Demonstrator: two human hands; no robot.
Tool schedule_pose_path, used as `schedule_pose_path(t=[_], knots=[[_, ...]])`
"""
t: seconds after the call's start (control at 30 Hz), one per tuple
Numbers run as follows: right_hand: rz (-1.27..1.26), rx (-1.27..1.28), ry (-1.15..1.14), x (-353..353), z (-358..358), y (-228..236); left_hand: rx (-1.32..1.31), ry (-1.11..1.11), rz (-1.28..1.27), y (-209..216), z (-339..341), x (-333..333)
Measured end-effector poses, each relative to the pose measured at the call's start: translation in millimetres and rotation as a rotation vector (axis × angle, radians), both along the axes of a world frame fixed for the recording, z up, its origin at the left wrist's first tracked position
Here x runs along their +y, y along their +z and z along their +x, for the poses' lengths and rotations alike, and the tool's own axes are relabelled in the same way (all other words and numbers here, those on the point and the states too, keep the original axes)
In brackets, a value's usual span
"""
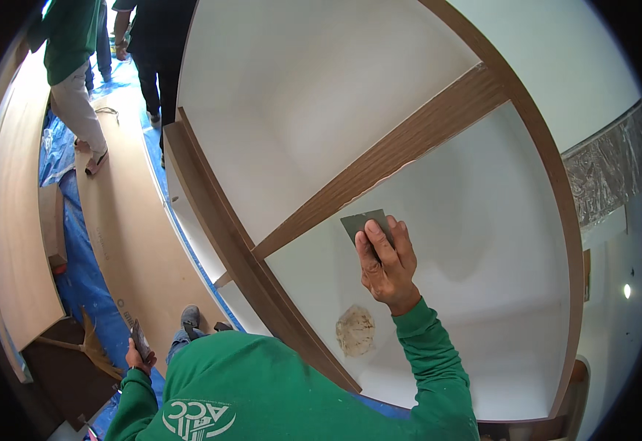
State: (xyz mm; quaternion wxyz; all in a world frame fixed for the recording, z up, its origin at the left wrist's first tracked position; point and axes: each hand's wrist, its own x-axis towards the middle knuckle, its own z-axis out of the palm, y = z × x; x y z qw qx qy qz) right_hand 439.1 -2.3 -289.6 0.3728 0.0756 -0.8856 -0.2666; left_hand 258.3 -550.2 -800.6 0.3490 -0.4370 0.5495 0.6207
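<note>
R hand (388, 266), fingers pinching grey card (352, 223), which is over white panel (482, 220), near brown strip (387, 163); contact w/ panel unclear. L hand (138, 359), fingers curled round dark slab (141, 340), well apart at L. Step in hand: apparently surface work by strip; next move prob. calls for card kept flat, grip steady.

Right hand: at 4 o'clock from centre, your right hand (388, 261) grips a grey flat plate (356, 223) over the white panel (482, 242).
Left hand: at 8 o'clock, your left hand (141, 358) holds a dark object (139, 338).
Brown strip (394, 158): 12 o'clock from your right hand.
Beige patch (355, 331): 7 o'clock from it.
</note>
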Motion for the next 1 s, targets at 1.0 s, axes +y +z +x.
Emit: schedule_pose_path(t=[1.0], knots=[[-1.084, 0.206, -0.006, -44.7, -31.0, 143.6, 0.010, -0.086, 0.091, -15.5, -46.8, 27.1]])
